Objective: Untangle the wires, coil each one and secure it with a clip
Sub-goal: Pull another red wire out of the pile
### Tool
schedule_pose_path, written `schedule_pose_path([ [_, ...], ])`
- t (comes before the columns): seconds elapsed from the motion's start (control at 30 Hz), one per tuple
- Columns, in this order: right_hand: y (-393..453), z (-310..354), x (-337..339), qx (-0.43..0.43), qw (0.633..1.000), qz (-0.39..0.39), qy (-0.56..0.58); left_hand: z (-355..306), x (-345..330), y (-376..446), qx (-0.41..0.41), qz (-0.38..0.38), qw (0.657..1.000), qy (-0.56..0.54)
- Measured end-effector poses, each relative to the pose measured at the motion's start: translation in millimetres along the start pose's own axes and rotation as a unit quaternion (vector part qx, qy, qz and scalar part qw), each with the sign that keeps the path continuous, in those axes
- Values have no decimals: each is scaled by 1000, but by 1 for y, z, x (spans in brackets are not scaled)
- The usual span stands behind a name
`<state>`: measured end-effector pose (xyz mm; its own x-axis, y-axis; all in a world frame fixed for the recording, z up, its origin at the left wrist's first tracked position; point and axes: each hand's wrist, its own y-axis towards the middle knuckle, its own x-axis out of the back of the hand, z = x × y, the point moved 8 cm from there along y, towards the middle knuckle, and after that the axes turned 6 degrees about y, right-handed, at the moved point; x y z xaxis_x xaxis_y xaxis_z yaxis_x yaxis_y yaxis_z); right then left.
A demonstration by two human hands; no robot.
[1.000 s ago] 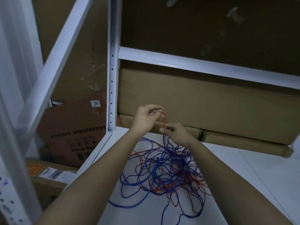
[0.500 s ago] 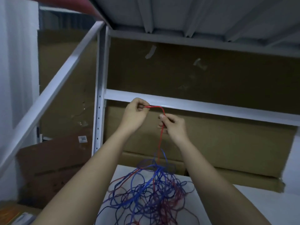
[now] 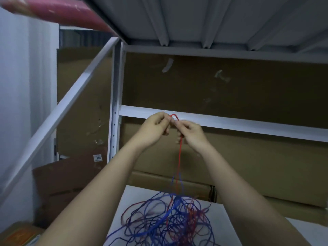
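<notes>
While left hand [image 3: 154, 128] and right hand [image 3: 190, 132] are pinching raised red wire [image 3: 180, 157] end, rest is hanging into red-blue tangle [image 3: 170, 221] lying on bench [image 3: 223, 221]. Untangling barely starting; no coil made, no clip showing; all coiling, clipping remaining.
</notes>
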<state>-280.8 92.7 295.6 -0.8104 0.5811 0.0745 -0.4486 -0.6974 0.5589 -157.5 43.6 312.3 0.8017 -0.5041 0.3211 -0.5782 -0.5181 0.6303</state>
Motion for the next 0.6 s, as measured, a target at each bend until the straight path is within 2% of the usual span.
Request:
schedule_pose_path([
  [0.07, -16, -32, -10, -60, 997, 43, 31, 9, -6, -6, 20, 15, 997, -72],
  [0.17, -49, -83, -23, -135, 985, 98, 39, 23, -4, -16, 48, 14, 992, -118],
  [0.27, -81, -126, -36, -160, 974, 157, -38, 36, 10, -17, 65, -12, 986, -151],
  [0.47, -111, -173, -43, -177, 948, 205, -166, 58, 27, -19, 84, -42, 978, -188],
  [0.53, -93, -160, -41, -185, 961, 162, -127, 60, 30, -20, 81, -50, 975, -198],
  [0.6, -68, -137, -30, -192, 979, 55, -25, 61, 35, -18, 77, -56, 974, -206],
])
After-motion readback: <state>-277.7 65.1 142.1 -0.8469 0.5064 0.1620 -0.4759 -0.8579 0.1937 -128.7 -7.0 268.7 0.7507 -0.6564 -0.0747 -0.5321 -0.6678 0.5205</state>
